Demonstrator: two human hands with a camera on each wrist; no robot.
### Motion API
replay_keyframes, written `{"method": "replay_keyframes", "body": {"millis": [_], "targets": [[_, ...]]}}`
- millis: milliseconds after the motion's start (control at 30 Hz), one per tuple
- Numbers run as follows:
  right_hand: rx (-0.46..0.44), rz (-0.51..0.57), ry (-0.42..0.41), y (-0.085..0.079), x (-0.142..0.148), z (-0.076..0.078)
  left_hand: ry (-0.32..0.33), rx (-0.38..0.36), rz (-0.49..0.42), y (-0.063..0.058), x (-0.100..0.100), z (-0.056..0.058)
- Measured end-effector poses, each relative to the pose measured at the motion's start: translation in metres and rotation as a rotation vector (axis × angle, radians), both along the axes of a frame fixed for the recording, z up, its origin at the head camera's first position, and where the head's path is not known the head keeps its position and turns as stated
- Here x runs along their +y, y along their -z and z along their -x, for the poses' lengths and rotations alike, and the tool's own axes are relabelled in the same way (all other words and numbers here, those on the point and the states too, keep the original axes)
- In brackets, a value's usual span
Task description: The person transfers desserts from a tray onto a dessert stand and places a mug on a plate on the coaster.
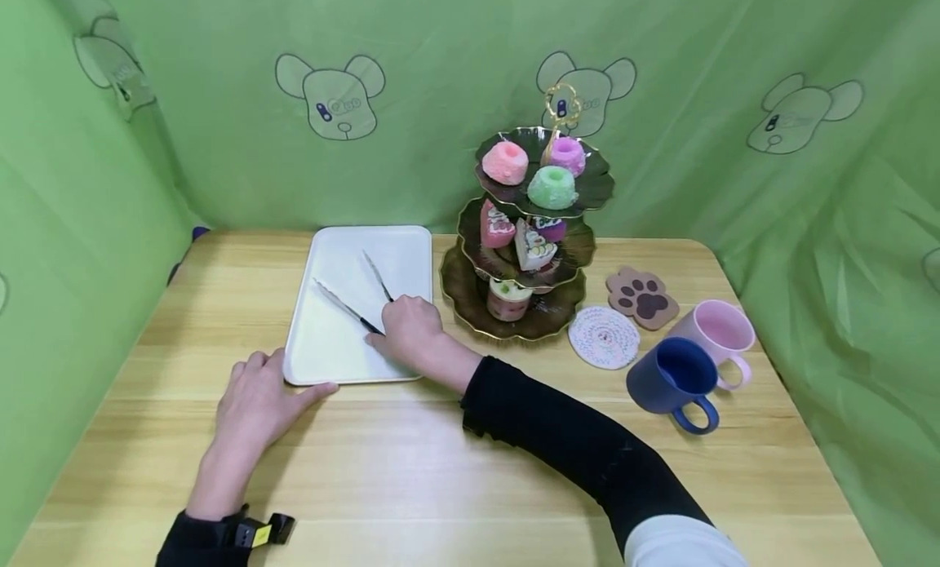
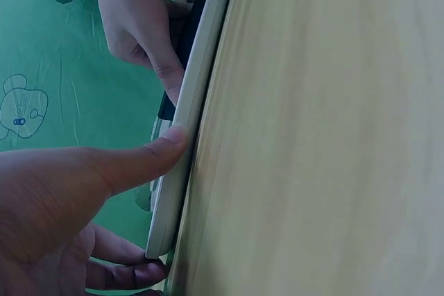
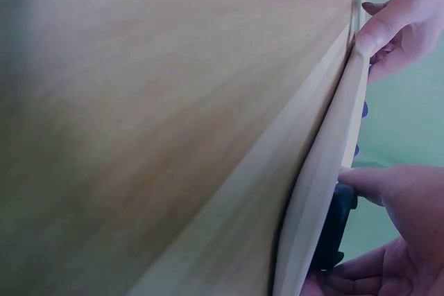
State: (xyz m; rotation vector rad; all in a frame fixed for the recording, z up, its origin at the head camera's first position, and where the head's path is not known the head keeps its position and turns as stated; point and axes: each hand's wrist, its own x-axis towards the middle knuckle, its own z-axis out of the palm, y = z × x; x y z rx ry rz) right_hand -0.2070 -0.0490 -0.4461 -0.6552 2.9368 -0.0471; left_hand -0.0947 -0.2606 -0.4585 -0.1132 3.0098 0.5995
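A white rectangular tray [image 1: 352, 330] lies on the table. My left hand [image 1: 253, 396] holds its near left corner, thumb along the near rim and fingers at the left side. In the left wrist view the thumb [image 2: 156, 154] presses against the tray's edge. My right hand [image 1: 414, 330] grips a pair of metal tongs [image 1: 341, 304] with black handle parts over the tray's right side. The tongs' two arms stand spread, tips pointing to the far left over the tray. In the right wrist view a black handle [image 3: 334, 227] sits between thumb and fingers.
Right of the tray stands a three-tier stand [image 1: 517, 330] with toy cakes. Farther right lie a round woven coaster [image 1: 605, 337] and a paw-print coaster [image 1: 642, 296], beside a blue mug [image 1: 654, 383] and a pink mug [image 1: 705, 326]. Green curtains [image 1: 441, 53] hang behind and at the sides.
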Motion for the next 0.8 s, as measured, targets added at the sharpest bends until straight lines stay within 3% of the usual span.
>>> {"method": "replay_keyframes", "body": {"millis": [233, 433, 500, 700, 800], "targets": [[0.040, 0.059, 0.023, -0.007, 0.016, -0.005, 0.015, -0.021, 0.012, -0.006, 0.001, -0.003], [0.131, 0.155, 0.028, -0.023, 0.052, -0.016, 0.031, -0.025, 0.044, -0.016, 0.005, -0.010], [0.152, 0.168, 0.026, -0.029, 0.066, -0.021, 0.030, 0.039, 0.051, -0.021, 0.011, -0.013], [0.201, 0.185, 0.044, -0.054, 0.105, -0.037, 0.074, 0.343, 0.077, -0.032, 0.037, -0.015], [0.215, 0.211, 0.056, -0.064, 0.125, -0.043, 0.130, 0.388, 0.095, -0.037, 0.054, -0.013]]}}
